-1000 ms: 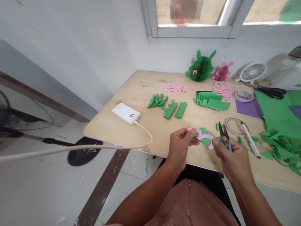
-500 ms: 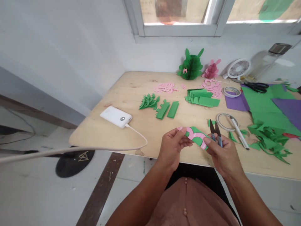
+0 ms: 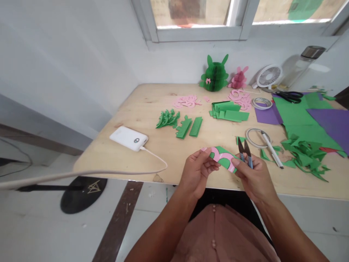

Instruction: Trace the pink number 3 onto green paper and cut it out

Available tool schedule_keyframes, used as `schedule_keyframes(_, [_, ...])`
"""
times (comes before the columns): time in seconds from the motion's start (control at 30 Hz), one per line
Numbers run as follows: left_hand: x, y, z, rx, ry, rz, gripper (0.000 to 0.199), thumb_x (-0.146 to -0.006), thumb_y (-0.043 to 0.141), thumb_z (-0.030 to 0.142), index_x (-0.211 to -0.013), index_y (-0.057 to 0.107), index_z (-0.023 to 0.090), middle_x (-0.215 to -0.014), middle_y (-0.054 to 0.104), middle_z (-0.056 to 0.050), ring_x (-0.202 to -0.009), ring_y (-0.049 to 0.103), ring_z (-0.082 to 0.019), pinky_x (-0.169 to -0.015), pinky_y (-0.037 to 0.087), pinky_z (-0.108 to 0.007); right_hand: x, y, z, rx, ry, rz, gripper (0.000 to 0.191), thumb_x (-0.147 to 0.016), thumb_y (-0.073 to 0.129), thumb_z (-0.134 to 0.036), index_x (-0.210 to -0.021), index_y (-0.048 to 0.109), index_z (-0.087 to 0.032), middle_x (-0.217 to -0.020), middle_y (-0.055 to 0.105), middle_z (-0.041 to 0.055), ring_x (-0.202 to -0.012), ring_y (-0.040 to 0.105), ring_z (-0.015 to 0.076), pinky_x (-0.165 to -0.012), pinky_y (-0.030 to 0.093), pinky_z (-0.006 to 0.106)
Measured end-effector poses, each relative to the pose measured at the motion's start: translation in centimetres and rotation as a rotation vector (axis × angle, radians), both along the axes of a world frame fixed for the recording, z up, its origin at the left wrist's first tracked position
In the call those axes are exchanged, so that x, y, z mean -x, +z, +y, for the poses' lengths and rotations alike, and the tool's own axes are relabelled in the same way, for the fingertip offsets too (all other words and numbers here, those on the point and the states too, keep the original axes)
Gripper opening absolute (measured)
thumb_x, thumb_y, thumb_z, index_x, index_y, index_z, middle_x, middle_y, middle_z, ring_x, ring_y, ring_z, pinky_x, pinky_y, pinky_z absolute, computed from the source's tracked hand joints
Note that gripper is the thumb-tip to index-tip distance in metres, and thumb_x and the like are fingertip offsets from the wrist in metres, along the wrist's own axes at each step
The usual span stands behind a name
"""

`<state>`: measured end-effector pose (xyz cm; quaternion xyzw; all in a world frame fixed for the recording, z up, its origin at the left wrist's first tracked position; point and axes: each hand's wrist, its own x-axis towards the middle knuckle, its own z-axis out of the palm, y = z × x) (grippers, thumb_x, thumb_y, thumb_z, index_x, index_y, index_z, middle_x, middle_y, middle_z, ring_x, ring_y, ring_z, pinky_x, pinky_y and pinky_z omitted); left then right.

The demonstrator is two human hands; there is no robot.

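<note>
Between both hands, above the table's front edge, is a green paper piece [image 3: 227,162] with a pink curved paper cutout [image 3: 217,155] lying against it. My left hand [image 3: 198,169] pinches its left end between thumb and fingers. The right end is held by the thumb and fingers of my right hand [image 3: 254,178]. Small thread snips [image 3: 245,153] with dark blades and bluish handles are also tucked in my right hand, blades pointing away from me and apart. Green paper scraps [image 3: 305,154] lie to the right of that hand.
On the wooden table [image 3: 128,116] lie a white power bank [image 3: 128,138] with a cable, green paper strips [image 3: 229,111], pink cutouts [image 3: 188,101], a tape roll [image 3: 261,103], a white pen [image 3: 272,149] and black scissors [image 3: 289,96]. A green paper figure [image 3: 215,76] stands by the wall.
The view has shifted slightly, so the table things appear further left. Both hands keep the same grip on the green and pink paper, and the snips stay in the right hand.
</note>
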<state>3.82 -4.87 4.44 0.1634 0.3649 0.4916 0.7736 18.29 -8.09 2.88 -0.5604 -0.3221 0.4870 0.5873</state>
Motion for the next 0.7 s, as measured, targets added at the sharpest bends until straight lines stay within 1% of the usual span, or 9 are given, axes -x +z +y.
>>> schedule_keyframes(0.3, [-0.09, -0.28, 0.05, -0.017, -0.005, -0.014, 0.032, -0.06, 0.085, 0.036, -0.07, 0.067, 0.013, -0.062, 0.066, 0.0, -0.053, 0.059, -0.009, -0.055, 0.045, -0.02, 0.0, -0.05, 0.03, -0.015, 0.004, -0.015, 0.034, -0.063, 0.082, -0.041, -0.061, 0.057, -0.018, -0.053, 0.037, -0.0072, -0.047, 0.025, 0.0063, -0.042, 0.022, 0.022])
schedule_keyframes(0.5, [-0.1, -0.3, 0.16, -0.012, -0.008, 0.023, 0.031, -0.059, 0.084, 0.037, -0.069, 0.067, 0.013, -0.062, 0.065, -0.001, -0.054, 0.058, -0.009, -0.055, 0.044, -0.02, 0.1, 0.06, 0.1, -0.021, -0.004, -0.017, 0.035, -0.062, 0.083, -0.04, -0.061, 0.056, -0.018, -0.053, 0.04, -0.0066, -0.047, 0.026, 0.0058, -0.041, 0.019, 0.021])
schedule_keyframes(0.7, [-0.04, 0.03, -0.05, -0.037, -0.02, 0.029, 0.033, -0.06, 0.083, 0.04, -0.073, 0.068, 0.014, -0.07, 0.066, -0.001, -0.059, 0.059, -0.011, -0.057, 0.045, -0.022, 0.2, 0.05, 0.18, -0.025, -0.006, -0.017, 0.035, -0.063, 0.083, -0.039, -0.06, 0.055, -0.017, -0.052, 0.039, -0.0071, -0.048, 0.025, 0.0054, -0.042, 0.018, 0.021])
